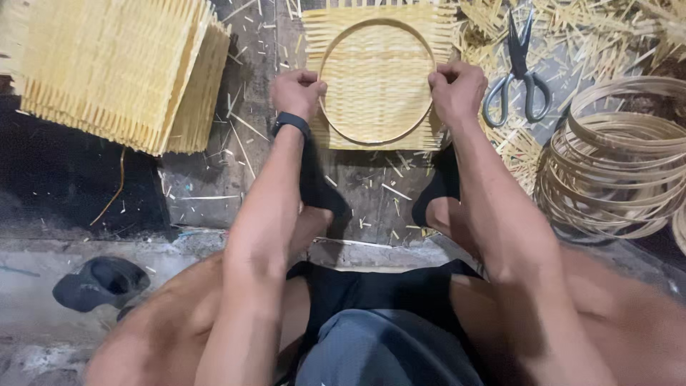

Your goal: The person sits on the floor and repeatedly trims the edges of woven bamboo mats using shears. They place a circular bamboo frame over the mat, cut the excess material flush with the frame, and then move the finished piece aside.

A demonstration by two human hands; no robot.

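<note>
A square woven bamboo mat [376, 75] lies on the floor in front of me, with a round bamboo hoop [336, 123] pressed onto it. My left hand [296, 91] grips the hoop's left side with closed fingers. My right hand [457, 89] grips its right side the same way. A dark band sits on my left wrist [290, 121]. Both forearms reach forward from my knees.
A stack of woven bamboo mats [118, 68] lies at the left. Grey-handled scissors [519, 71] rest right of the mat among bamboo offcuts [607, 28]. A pile of bamboo hoops [618, 157] sits at the right. A dark shoe [100, 282] lies at lower left.
</note>
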